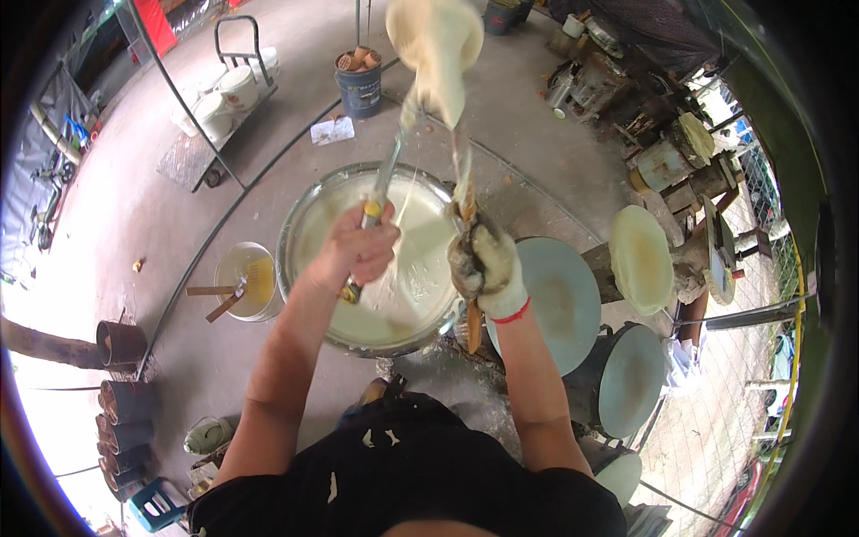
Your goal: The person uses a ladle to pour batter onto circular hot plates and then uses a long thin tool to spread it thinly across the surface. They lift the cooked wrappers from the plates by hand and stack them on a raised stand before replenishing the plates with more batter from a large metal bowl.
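My bare left hand (362,248) grips the handle of a long metal tool (391,164) with yellow parts. In a stained work glove with a red cuff edge, my right hand (486,265) holds a wooden handle (474,329). Both tools reach away from me to a thick cream-coloured mass (439,47), which coats and hides their far ends. A thin strand of it trails down toward a wide metal basin (290,231). Pale creamy liquid (423,288) fills much of that basin, below my hands.
Left of the basin stands a white bucket (228,258) with wooden sticks and a yellow perforated piece. Large pale discs (553,302) stand at the right, some on drums. Beyond are a bucket of brown pieces (360,90) and a platform cart (191,158) carrying white pails. Metal bars cross the floor.
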The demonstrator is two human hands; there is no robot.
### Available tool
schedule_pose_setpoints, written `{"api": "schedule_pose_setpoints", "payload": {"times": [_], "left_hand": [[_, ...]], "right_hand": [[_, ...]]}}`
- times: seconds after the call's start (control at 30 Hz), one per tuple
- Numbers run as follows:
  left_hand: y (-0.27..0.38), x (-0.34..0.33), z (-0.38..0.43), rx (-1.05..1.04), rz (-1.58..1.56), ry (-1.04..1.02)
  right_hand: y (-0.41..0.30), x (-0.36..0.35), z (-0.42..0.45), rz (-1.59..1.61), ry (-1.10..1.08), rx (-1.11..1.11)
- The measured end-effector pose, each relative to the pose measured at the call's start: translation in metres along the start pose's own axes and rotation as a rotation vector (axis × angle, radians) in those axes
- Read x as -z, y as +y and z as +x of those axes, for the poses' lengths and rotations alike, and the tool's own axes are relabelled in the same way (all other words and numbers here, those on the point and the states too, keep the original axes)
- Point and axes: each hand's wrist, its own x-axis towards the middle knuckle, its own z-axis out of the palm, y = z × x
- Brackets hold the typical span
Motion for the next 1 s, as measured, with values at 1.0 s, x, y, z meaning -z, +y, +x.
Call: {"api": "schedule_pose_setpoints", "payload": {"times": [1.0], "left_hand": [[-0.438, -0.420, 0.000, 1.071, 0.162, -0.709]], "right_hand": [[0.062, 0.311, -0.626, -0.654, 1.153, -0.016]]}}
